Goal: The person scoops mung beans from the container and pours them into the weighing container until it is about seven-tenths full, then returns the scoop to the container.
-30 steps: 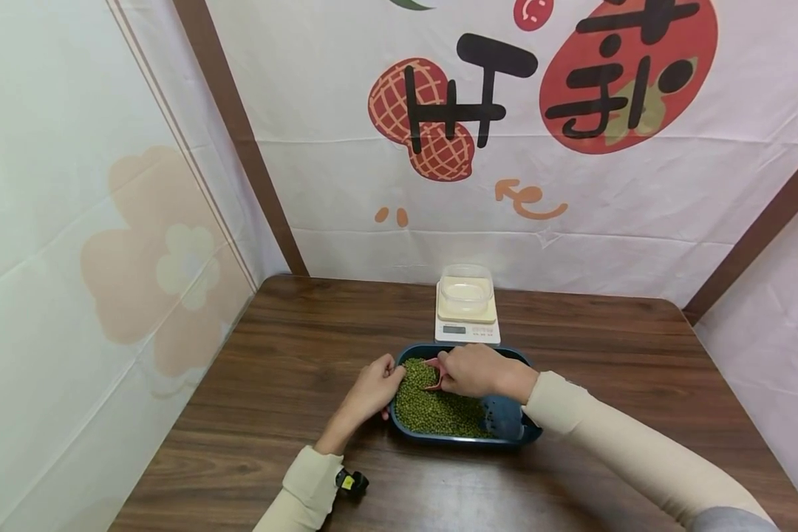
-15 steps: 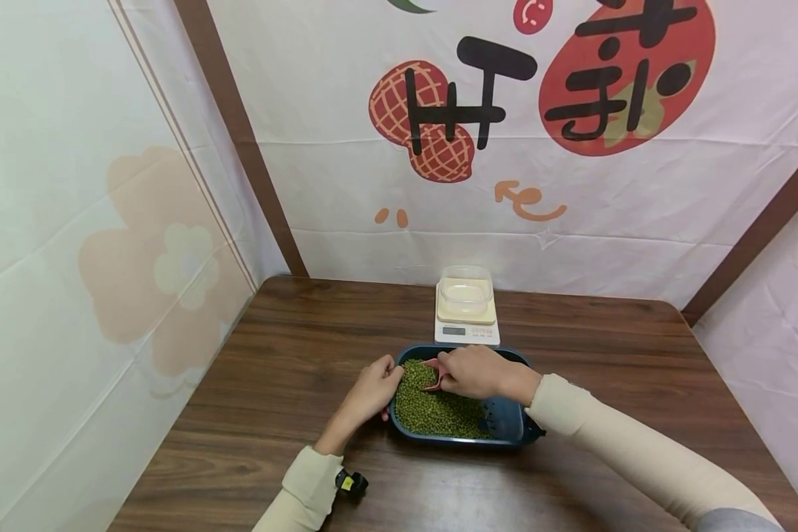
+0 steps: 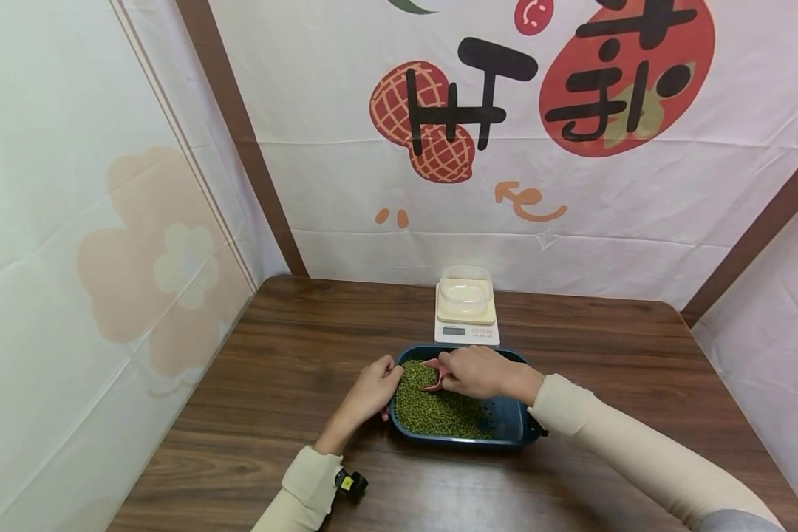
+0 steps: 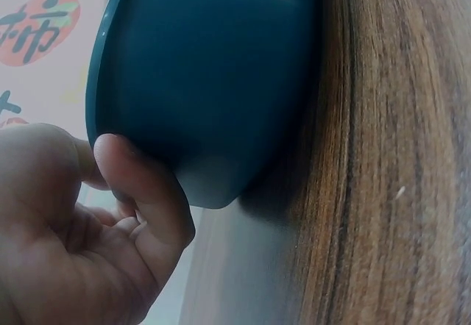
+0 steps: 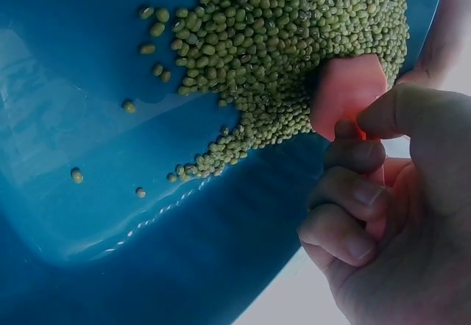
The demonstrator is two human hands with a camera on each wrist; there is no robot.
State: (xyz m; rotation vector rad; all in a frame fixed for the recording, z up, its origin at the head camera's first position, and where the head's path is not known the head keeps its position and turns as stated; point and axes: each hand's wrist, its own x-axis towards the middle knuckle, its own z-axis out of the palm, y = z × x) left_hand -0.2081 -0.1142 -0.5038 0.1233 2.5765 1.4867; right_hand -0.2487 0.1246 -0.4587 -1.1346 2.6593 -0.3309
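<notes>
A dark blue oblong basin (image 3: 465, 441) stands on the table, with green mung beans (image 3: 439, 414) heaped toward its left side. My left hand (image 3: 370, 388) grips the basin's left end; in the left wrist view the thumb and fingers (image 4: 143, 185) hold its rim. My right hand (image 3: 479, 372) reaches over the basin and grips the handle of a small pink scoop (image 5: 349, 93). The scoop's bowl sits among the beans at the upper left of the heap, its front edge hidden by them. A few loose beans (image 5: 77, 176) lie on the basin's bare bottom at the right.
Just behind the basin stands a white kitchen scale (image 3: 467, 334) with a clear plastic container (image 3: 465, 290) on it. Brown wood-grain table (image 3: 292, 355) surrounds them. A printed cloth (image 3: 346, 170) hangs along the table's back edge, and another cloth (image 3: 106, 295) at the left.
Hardly anything differs. Both hands stay in nearly the same place, the right one with the scoop in the beans and the left one at the basin's rim.
</notes>
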